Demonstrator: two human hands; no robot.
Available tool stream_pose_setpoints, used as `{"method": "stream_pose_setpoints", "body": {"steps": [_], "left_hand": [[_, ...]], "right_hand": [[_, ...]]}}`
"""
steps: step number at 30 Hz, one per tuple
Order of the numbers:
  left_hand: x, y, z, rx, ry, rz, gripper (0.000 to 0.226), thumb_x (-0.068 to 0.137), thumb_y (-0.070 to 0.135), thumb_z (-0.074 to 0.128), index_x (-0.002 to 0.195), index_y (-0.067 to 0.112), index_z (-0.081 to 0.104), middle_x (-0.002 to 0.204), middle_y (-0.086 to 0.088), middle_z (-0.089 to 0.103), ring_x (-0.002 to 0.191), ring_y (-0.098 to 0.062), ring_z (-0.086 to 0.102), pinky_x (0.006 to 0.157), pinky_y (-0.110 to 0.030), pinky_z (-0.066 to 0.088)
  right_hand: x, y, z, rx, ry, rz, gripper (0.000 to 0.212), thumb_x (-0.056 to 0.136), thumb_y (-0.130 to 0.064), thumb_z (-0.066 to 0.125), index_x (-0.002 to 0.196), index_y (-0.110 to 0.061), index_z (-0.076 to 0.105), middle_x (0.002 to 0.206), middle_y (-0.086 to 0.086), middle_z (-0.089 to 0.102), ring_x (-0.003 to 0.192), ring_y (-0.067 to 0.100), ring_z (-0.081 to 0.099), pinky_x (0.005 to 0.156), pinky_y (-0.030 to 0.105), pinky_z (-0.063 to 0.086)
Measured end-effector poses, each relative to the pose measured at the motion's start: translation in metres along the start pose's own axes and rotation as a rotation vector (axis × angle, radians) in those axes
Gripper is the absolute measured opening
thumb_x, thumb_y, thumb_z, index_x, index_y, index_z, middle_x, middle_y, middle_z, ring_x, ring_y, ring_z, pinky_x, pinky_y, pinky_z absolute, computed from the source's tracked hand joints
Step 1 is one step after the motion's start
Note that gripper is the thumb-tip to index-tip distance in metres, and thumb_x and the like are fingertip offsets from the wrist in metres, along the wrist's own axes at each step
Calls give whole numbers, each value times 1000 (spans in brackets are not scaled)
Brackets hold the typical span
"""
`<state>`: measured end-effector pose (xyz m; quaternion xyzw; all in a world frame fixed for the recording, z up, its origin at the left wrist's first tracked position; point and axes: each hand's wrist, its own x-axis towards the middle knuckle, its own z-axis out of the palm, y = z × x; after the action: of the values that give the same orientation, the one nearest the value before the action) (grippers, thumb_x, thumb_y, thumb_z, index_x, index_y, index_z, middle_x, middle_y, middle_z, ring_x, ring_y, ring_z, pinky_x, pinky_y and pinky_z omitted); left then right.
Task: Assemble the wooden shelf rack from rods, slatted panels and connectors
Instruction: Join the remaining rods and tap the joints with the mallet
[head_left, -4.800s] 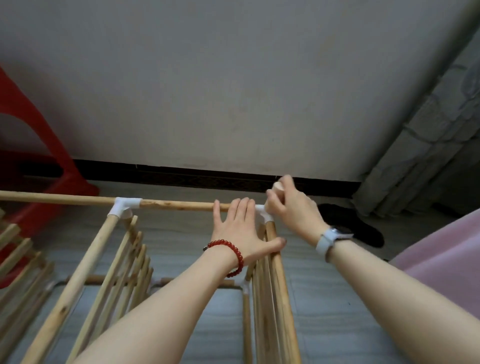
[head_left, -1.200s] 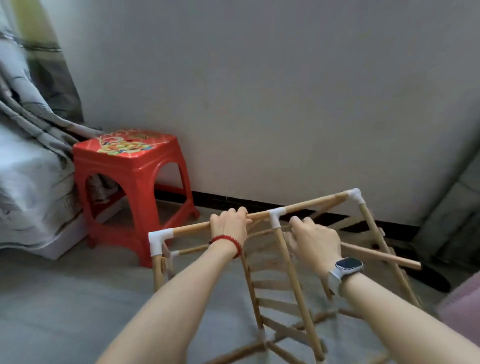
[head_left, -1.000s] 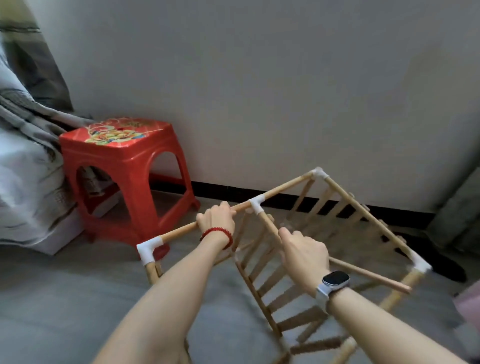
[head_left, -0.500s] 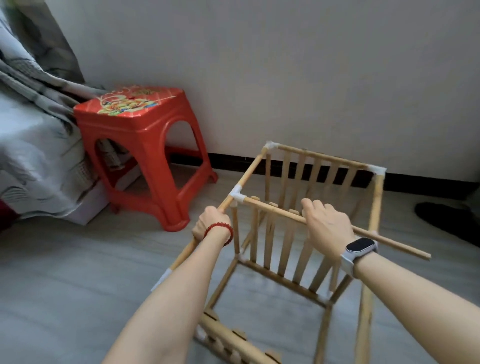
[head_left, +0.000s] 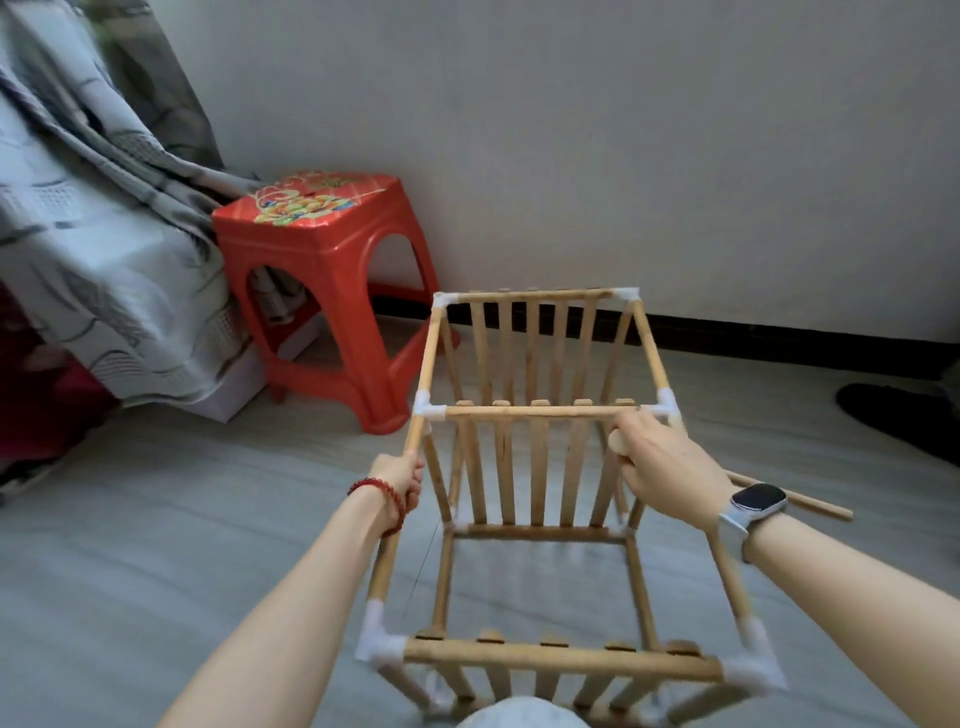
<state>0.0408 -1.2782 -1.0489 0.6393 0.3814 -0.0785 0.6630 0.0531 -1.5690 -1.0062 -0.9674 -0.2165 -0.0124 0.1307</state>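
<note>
Rack stands on the grey floor, just right of a red stool and near the far wall. It is a long box of rods, with three slatted panels upright across it: far, middle and near. Its long axis runs from the viewer toward the wall. The left hand grips the left top rod. The right hand curls around the right top rod beside a white connector. A loose rod lies on the floor at right. The step seems to be setting the frame down and squaring it. Next, probably fit the loose rod, which calls for a free socket.
</note>
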Motion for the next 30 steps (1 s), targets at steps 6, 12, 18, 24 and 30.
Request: {"method": "stream_pose_setpoints", "body": {"steps": [6,12,18,24,30], "left_hand": [[-15,-10,42,-139,95,8,25,98,19,36,91,2,53,67,-5,50,51,-17,45,42,-18,30],[-55,-17,133,-389,51,-155,35,97,24,32,108,2,57,72,-9,55,60,-18,43,54,-21,32],[-118,-34,202,-356,-259,-250,34,99,9,27,67,9,38,49,3,51,58,-16,41,57,-25,34],[-164,-53,242,297,-750,-146,21,100,11,32,105,11,52,60,4,57,61,-11,46,56,-23,35],[-164,-59,263,1100,-412,1127,36,92,45,42,122,28,51,114,5,59,111,-17,49,92,-35,38]], "right_hand": [[-21,-17,-5,119,2,-19,14,94,-18,49,103,-22,39,80,-7,55,69,13,58,57,25,48],[-73,24,-44,101,139,227,26,94,-35,49,113,-18,43,98,2,47,82,33,56,70,41,46],[-149,76,-69,18,254,447,22,96,-35,44,109,-19,36,75,1,55,75,36,62,58,37,40],[-213,122,-71,194,363,697,18,93,-35,48,103,-30,34,91,0,61,83,32,59,72,39,45],[-228,155,-78,188,363,812,19,95,-38,42,104,-24,32,96,8,63,87,35,58,75,42,47]]}}
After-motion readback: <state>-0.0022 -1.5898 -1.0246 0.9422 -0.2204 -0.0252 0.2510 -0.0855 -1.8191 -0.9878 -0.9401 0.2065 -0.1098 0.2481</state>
